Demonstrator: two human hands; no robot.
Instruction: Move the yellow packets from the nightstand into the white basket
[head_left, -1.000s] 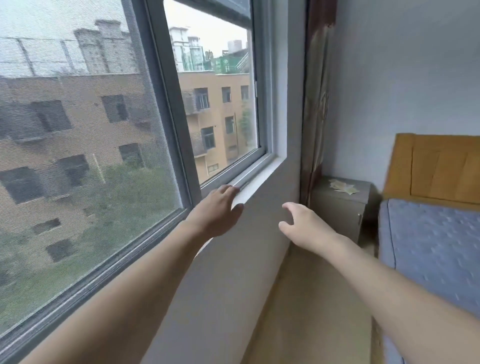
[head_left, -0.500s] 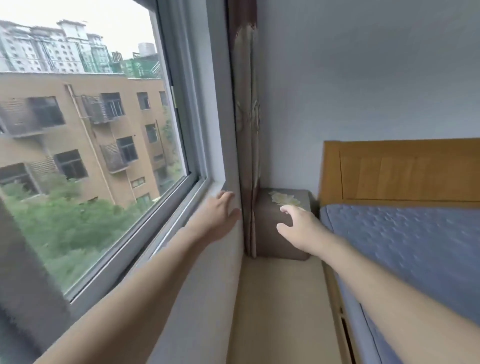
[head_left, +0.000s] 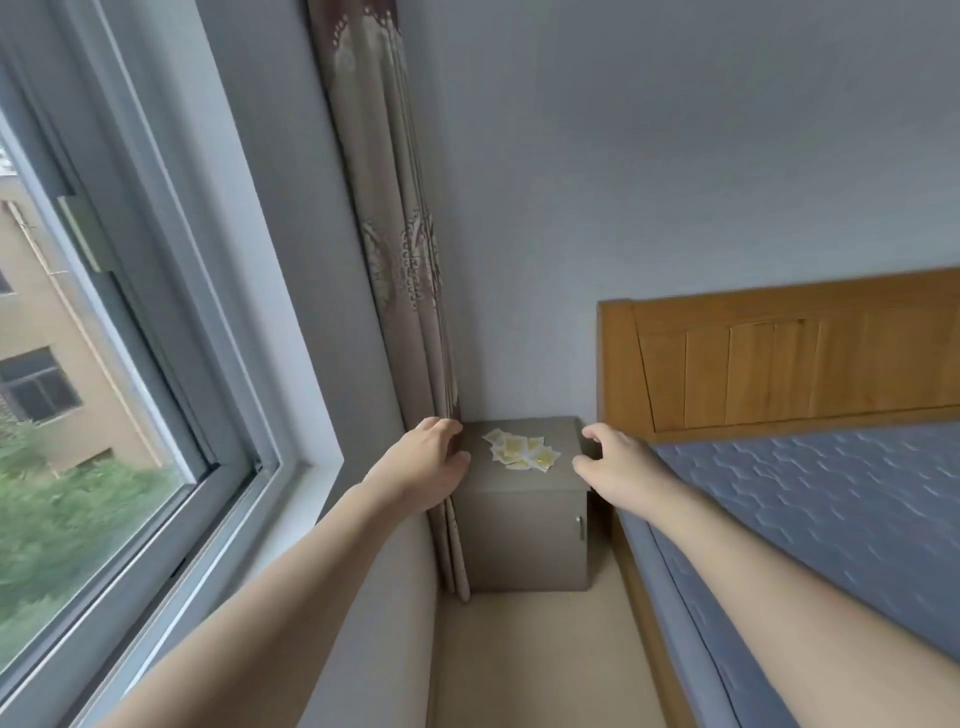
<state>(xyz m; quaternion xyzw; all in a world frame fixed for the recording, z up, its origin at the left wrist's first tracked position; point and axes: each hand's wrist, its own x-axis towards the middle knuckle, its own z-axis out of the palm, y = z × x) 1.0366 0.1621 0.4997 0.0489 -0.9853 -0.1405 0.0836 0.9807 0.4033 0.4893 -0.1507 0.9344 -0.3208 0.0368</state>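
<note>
Both hands reach forward with loosely curled fingers holding nothing, the left hand (head_left: 423, 462) before the curtain (head_left: 400, 291) and the right hand (head_left: 618, 465) beside the bed (head_left: 831, 519), flanking the yellow packets (head_left: 521, 451) heaped on the nightstand (head_left: 524, 535) between them.

Yellow packets (head_left: 521, 450) piled on the grey nightstand (head_left: 524, 514), left hand (head_left: 423, 465) and right hand (head_left: 618, 462) reaching out either side, both holding nothing.
</note>
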